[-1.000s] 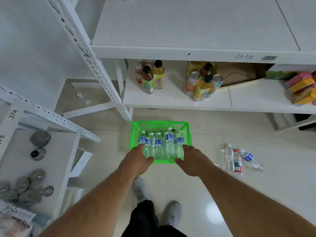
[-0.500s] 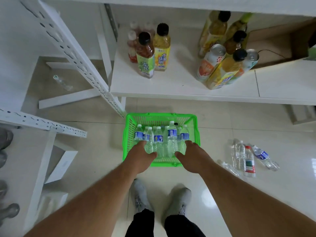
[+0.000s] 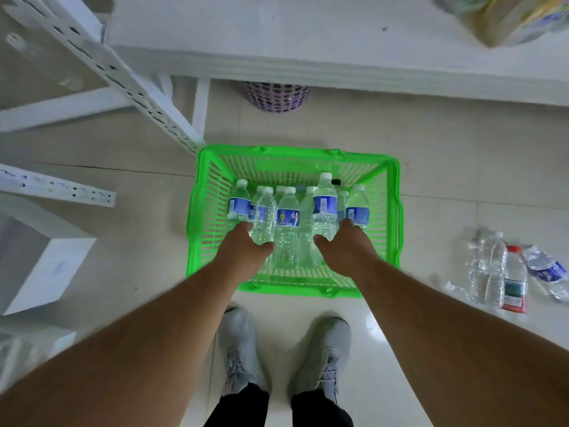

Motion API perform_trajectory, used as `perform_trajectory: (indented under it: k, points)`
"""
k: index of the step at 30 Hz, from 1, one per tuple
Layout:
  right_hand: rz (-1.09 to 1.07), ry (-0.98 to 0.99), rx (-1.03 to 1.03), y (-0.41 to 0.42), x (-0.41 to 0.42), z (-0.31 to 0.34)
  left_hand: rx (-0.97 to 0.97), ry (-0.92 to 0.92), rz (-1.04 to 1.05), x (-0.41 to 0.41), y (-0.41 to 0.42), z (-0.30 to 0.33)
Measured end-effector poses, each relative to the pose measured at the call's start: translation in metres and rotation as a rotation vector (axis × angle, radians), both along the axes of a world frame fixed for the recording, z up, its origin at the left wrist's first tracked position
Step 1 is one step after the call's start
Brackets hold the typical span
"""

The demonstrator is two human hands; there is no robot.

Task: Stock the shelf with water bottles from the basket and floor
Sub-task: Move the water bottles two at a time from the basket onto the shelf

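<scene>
A green basket (image 3: 395, 211) stands on the floor and holds several upright clear water bottles with blue labels. My left hand (image 3: 243, 252) reaches into its left side; thumb and fingers wrap round the lower part of a water bottle (image 3: 263, 215). On the right side, my right hand (image 3: 346, 249) grips the tallest bottle (image 3: 324, 206) the same way, thumb on its left, fingers on its right. Loose bottles (image 3: 489, 272) lie on the floor to the right, one with a red cap (image 3: 514, 282). The white lower shelf (image 3: 338, 66) runs across the top.
A slanted white perforated post (image 3: 138, 87) comes down just left of the basket. A purple mesh bin (image 3: 277, 97) sits under the shelf. White boxes (image 3: 40, 260) stand at the left. My grey shoes (image 3: 240, 349) are right behind the basket.
The view has dropped much closer to the basket. Both hands have gone from its near rim in among the bottles and closed round one each.
</scene>
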State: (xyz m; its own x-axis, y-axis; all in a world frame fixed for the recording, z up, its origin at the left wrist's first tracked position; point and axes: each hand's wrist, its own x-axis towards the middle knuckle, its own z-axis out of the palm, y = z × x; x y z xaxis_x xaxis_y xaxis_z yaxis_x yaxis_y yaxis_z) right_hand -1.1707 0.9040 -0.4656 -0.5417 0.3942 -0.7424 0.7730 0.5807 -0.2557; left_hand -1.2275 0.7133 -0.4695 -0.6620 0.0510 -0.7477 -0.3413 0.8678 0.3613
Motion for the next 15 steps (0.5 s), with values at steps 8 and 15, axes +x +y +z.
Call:
perform_trajectory:
  k: [8, 15]
  points:
    - [-0.164, 0.024, 0.085, 0.004, -0.033, -0.112, -0.031, -0.015, 0.003, -0.015, 0.01, -0.113]
    - [-0.244, 0.042, 0.169, 0.011, -0.041, -0.152, -0.138, -0.069, -0.015, -0.022, 0.009, -0.168]
